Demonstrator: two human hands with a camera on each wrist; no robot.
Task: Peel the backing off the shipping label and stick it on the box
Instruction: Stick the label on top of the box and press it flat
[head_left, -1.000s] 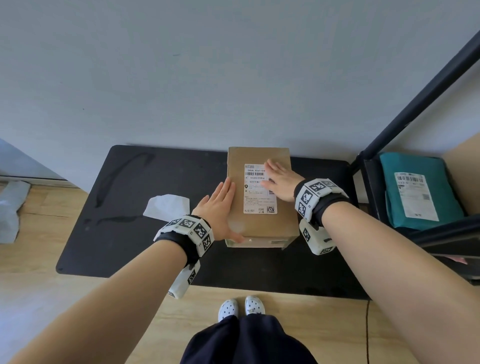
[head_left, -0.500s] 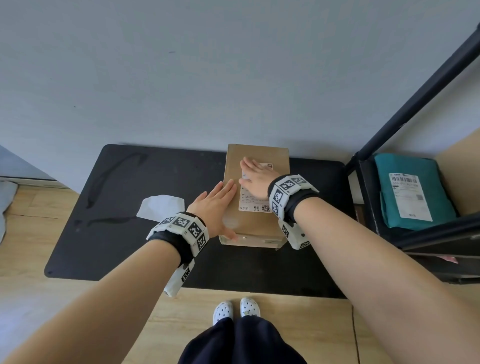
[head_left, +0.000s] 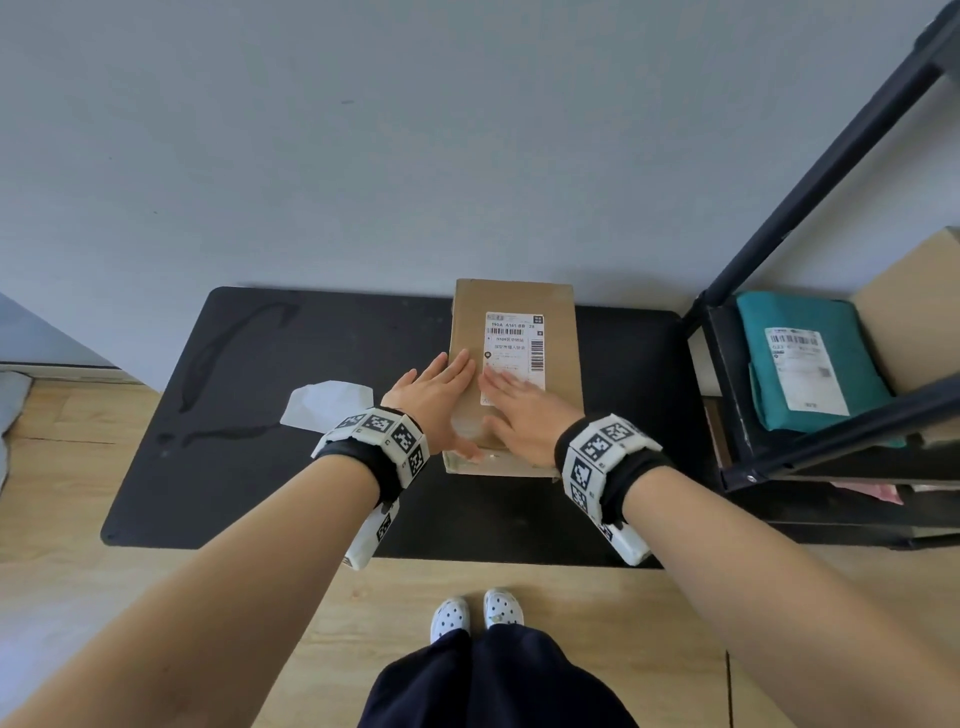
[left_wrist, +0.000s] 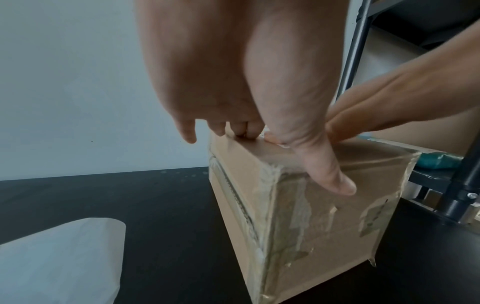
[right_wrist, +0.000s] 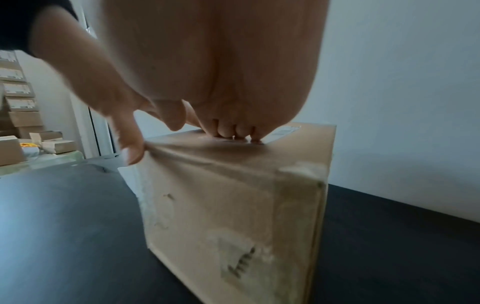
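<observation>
A brown cardboard box (head_left: 563, 332) stands on the black table (head_left: 260, 415), its near face taped (left_wrist: 311, 216) (right_wrist: 233, 216). A white shipping label (head_left: 514, 345) lies flat on the box top. My left hand (head_left: 441, 400) rests flat on the top's left near part, fingers straight, thumb hanging over the front edge (left_wrist: 335, 181). My right hand (head_left: 524, 410) presses flat on the label's near end, and its fingertips (right_wrist: 233, 133) touch the box top. The white peeled backing sheet (head_left: 324, 405) lies on the table to the left of the box (left_wrist: 59, 261).
A black metal shelf rack (head_left: 810, 197) stands at the right, holding a teal labelled parcel (head_left: 810, 364) and a cardboard box (head_left: 914, 306). A grey wall rises behind the table. Stacked small boxes (right_wrist: 20, 107) show far left in the right wrist view. Wooden floor lies below.
My right hand has slid from the label's far end toward me, down to its near end, uncovering the upper label. My left hand has stayed flat on the box.
</observation>
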